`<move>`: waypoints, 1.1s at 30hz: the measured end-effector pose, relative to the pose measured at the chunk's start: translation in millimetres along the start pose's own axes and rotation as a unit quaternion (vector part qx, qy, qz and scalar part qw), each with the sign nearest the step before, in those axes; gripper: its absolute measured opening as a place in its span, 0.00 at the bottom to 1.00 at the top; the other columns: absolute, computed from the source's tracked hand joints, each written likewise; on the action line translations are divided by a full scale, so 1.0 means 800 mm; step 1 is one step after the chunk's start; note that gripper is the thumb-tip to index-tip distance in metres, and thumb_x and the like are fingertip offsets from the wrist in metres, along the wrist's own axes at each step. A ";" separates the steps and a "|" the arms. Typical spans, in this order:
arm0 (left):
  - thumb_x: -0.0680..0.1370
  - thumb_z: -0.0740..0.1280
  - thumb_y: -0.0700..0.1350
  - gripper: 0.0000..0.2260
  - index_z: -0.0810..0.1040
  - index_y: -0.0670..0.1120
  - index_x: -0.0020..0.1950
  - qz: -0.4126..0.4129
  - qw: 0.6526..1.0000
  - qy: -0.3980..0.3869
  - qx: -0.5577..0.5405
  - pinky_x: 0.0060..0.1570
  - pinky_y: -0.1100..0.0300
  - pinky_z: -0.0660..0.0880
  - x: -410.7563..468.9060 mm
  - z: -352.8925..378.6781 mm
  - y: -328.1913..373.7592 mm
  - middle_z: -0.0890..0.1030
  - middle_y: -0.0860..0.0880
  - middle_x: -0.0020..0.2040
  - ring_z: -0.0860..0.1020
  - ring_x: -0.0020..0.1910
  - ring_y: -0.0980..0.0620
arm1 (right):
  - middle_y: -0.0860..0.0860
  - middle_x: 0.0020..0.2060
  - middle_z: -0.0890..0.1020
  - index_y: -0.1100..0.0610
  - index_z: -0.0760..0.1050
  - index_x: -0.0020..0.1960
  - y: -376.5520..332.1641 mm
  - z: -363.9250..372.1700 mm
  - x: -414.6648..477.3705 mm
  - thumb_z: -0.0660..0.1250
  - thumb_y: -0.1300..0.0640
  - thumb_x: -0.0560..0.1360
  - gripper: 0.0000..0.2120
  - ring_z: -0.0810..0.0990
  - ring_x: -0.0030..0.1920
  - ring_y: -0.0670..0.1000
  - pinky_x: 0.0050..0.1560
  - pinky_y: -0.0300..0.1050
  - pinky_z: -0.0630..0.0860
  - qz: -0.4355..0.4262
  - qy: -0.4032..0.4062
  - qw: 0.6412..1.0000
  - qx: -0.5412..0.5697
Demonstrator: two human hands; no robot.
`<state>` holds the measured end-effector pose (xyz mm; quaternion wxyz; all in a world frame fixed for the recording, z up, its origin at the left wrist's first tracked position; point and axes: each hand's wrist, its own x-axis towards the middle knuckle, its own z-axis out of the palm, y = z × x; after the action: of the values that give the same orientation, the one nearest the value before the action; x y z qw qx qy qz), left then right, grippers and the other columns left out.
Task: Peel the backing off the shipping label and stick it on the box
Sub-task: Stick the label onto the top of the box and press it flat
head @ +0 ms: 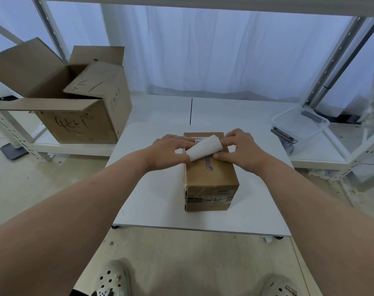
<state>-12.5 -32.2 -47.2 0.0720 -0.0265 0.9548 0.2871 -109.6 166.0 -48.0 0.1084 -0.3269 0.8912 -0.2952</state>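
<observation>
Lots of stuff around me here. Far left there's a big open cardboard box [75, 99] with its flaps up and black marker scrawl on the front, sitting on the low shelf of a white metal rack [13, 133]. Off to the right a clear plastic tub [300, 122] sits on another low shelf, with some dark metal bits beside it that I can't make out. White curtain [203, 50] across the back. Nothing is actually in my way.

The small brown box [209, 174] sits on a low white desk [151, 199], taped shut with printed tape around the near end. Both my arms reach straight out over it. My left hand [171, 152] rests on the box's left top edge, fingers pinching the near-left end of the label [204, 148]. My right hand [240, 148] is over the right side, thumb and fingertips closed on the other end.

The label is white paper, curled into a loose roll lying diagonally across the top of the box, and a bit of barcode print shows on the box just behind it. I can't tell if the backing is off. My 2 grey clogs poke in at the bottom.
</observation>
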 end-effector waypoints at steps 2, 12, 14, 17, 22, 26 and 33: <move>0.66 0.62 0.56 0.31 0.67 0.60 0.70 -0.001 1.000 -0.010 0.003 0.71 0.44 0.55 -0.002 -0.001 0.000 0.63 0.60 0.74 0.57 0.73 0.51 | 0.50 0.60 0.73 0.53 0.80 0.57 -0.009 -0.001 0.000 0.72 0.53 0.71 0.15 0.67 0.62 0.50 0.63 0.45 0.65 -0.021 -0.001 1.000 0.014; 0.70 0.65 0.63 0.32 0.60 0.63 0.73 -0.022 0.999 -0.012 0.027 0.72 0.43 0.53 0.004 0.007 -0.010 0.62 0.57 0.75 0.58 0.74 0.48 | 0.47 0.44 0.82 0.57 0.80 0.54 -0.028 -0.002 0.001 0.70 0.60 0.73 0.10 0.80 0.45 0.43 0.42 0.31 0.75 0.040 0.029 0.966 0.254; 0.70 0.66 0.63 0.32 0.60 0.62 0.72 -0.024 1.000 -0.010 0.010 0.72 0.43 0.54 0.003 0.007 -0.011 0.64 0.56 0.74 0.58 0.73 0.48 | 0.47 0.44 0.82 0.58 0.79 0.56 -0.031 -0.002 0.004 0.70 0.60 0.73 0.12 0.79 0.43 0.40 0.37 0.28 0.74 0.058 0.036 0.958 0.280; 0.69 0.68 0.61 0.32 0.62 0.62 0.72 -0.023 0.999 -0.003 -0.028 0.72 0.41 0.56 0.003 0.008 -0.012 0.65 0.56 0.73 0.59 0.73 0.49 | 0.49 0.49 0.82 0.58 0.78 0.59 -0.032 -0.005 0.004 0.70 0.59 0.73 0.14 0.79 0.45 0.41 0.40 0.30 0.73 0.081 0.019 0.954 0.287; 0.71 0.66 0.63 0.33 0.59 0.62 0.74 -0.023 0.999 -0.007 0.038 0.72 0.44 0.52 0.003 0.006 -0.011 0.60 0.60 0.75 0.56 0.75 0.50 | 0.49 0.51 0.80 0.57 0.78 0.58 -0.025 -0.011 -0.012 0.69 0.60 0.73 0.13 0.77 0.50 0.47 0.43 0.31 0.70 0.064 -0.047 0.977 0.197; 0.75 0.60 0.63 0.29 0.55 0.63 0.75 -0.010 0.992 -0.017 0.124 0.71 0.48 0.46 -0.003 0.006 -0.006 0.54 0.64 0.76 0.52 0.76 0.50 | 0.50 0.52 0.77 0.58 0.78 0.60 -0.028 -0.012 -0.019 0.71 0.61 0.72 0.16 0.73 0.52 0.47 0.43 0.32 0.71 0.037 -0.087 0.987 0.129; 0.73 0.49 0.72 0.37 0.46 0.58 0.77 0.040 0.955 -0.038 0.292 0.74 0.45 0.38 -0.006 0.008 0.000 0.48 0.58 0.78 0.43 0.77 0.50 | 0.56 0.56 0.79 0.59 0.79 0.56 -0.030 -0.012 -0.020 0.72 0.61 0.70 0.15 0.75 0.50 0.48 0.46 0.35 0.72 0.031 -0.096 0.987 0.126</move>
<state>-6.5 -28.8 -51.8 0.1013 0.0450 0.9938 -0.0003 -88.4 165.9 -25.6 0.2424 -0.3100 0.8420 -0.3690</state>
